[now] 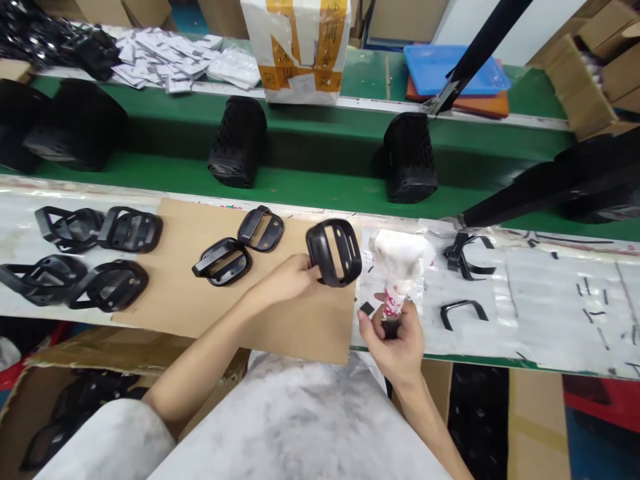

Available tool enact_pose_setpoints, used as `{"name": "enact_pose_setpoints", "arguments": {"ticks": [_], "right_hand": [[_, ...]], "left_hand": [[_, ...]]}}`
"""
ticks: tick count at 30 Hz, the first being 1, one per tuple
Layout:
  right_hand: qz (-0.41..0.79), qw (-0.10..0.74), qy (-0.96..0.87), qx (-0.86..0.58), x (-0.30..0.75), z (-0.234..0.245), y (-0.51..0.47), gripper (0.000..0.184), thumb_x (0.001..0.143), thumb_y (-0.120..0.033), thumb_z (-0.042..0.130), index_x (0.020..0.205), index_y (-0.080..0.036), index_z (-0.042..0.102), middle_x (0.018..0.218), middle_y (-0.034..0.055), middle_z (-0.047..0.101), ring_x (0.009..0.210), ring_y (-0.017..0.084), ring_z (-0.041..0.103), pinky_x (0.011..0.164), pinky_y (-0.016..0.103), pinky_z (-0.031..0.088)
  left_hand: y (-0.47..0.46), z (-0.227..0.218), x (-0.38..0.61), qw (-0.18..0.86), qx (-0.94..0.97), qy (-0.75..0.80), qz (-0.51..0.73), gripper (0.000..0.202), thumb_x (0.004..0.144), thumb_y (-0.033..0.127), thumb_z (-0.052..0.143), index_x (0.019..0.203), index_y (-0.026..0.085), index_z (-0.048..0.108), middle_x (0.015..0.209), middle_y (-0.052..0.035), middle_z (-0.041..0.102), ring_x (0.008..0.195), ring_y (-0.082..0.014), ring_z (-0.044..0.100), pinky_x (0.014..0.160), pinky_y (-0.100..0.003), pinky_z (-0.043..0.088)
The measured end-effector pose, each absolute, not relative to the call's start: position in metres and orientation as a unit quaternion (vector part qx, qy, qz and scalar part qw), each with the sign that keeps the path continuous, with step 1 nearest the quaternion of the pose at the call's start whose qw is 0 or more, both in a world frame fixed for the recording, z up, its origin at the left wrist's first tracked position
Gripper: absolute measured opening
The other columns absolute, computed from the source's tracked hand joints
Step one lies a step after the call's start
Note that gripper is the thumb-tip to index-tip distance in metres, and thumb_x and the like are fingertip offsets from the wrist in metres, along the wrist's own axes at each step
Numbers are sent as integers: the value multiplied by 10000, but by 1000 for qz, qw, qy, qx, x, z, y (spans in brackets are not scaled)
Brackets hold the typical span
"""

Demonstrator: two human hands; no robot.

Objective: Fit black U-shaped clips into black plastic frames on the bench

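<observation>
My left hand (287, 280) grips a black oval plastic frame (334, 252), holding it upright over the right end of a brown cardboard sheet (190, 293). My right hand (397, 340) is closed around the base of a tool wrapped in white cloth and plastic film (400, 267), which points up just right of the frame. Two more black frames (223, 261) (261, 229) lie on the cardboard to the left.
Several black frames (90, 257) lie at the bench's left end. Thin black handle pieces (463, 257) (463, 312) rest at the right. Black mesh housings (239, 141) (410, 157) ride the green conveyor (320, 183) behind. A cardboard box with black parts (60, 407) sits below left.
</observation>
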State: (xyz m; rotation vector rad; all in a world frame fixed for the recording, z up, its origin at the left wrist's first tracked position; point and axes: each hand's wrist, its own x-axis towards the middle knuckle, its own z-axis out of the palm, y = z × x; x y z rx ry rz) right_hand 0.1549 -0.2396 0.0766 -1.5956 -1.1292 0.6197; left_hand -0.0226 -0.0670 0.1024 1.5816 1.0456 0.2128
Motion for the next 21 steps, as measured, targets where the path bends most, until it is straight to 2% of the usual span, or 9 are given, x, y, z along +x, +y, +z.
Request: {"name": "enact_pose_setpoints", "arguments": {"ticks": [2,4,7,11,13,15,16,18,21], "right_hand": [[283,493,-481,-667,153,77,-233,254,910,-286,785,1130,-223,674,581,-125,420,475,86,404,512,214,408],[301,473,-490,-667,152,76,-228,163,902,-337,785,902,-216,675,550,-114,382,468,82,362,476,209,355],[293,487,-461,-682,151,72,-225,338,893,-408,792,707,-215,585,555,-82,400,501,92,355,463,214,322],[279,511,-414,-700,151,69,-226,347,901,-482,787,756,-202,644,615,-40,510,561,119,414,507,234,375],[285,517,-406,-698,151,71,-225,369,896,-505,791,749,-201,642,611,-39,501,562,121,409,509,239,373],[305,522,-402,-687,149,74,-223,375,894,-520,790,759,-202,645,609,-43,490,557,121,401,509,241,366],[320,524,-397,-682,148,75,-223,370,897,-524,788,776,-202,652,610,-45,488,554,120,396,510,243,364],[348,528,-380,-675,143,77,-220,359,904,-530,782,809,-205,662,602,-53,475,543,119,383,507,248,355],[385,536,-353,-663,135,77,-217,354,897,-538,786,842,-213,660,590,-66,450,532,121,372,496,253,342]], "left_hand": [[-74,105,-25,583,680,444,9,468,917,559,538,608,208,516,572,13,467,581,-168,460,541,-301,347],[-82,109,-28,582,677,449,-30,533,953,609,506,597,221,424,551,28,376,554,-152,376,530,-312,270],[-91,117,-34,601,667,441,-10,600,996,705,452,641,221,434,586,29,412,594,-163,412,583,-315,309],[-99,118,-46,646,664,373,55,507,1060,636,418,794,223,543,770,15,558,739,-174,525,711,-295,422],[-101,112,-50,641,673,358,90,350,1065,531,468,902,235,560,858,7,600,799,-178,564,757,-295,468],[-102,100,-51,582,710,373,130,159,1014,401,560,1019,242,565,966,-18,649,880,-200,619,814,-325,517],[-101,92,-50,535,737,382,155,161,969,344,611,1084,240,567,1044,-41,670,954,-222,647,868,-356,540],[-99,76,-47,435,783,390,214,370,889,282,693,1229,229,557,1227,-103,671,1136,-276,663,1004,-432,550],[-91,55,-39,339,814,386,272,543,932,322,712,1426,221,512,1406,-163,617,1332,-313,605,1150,-486,501]]}}
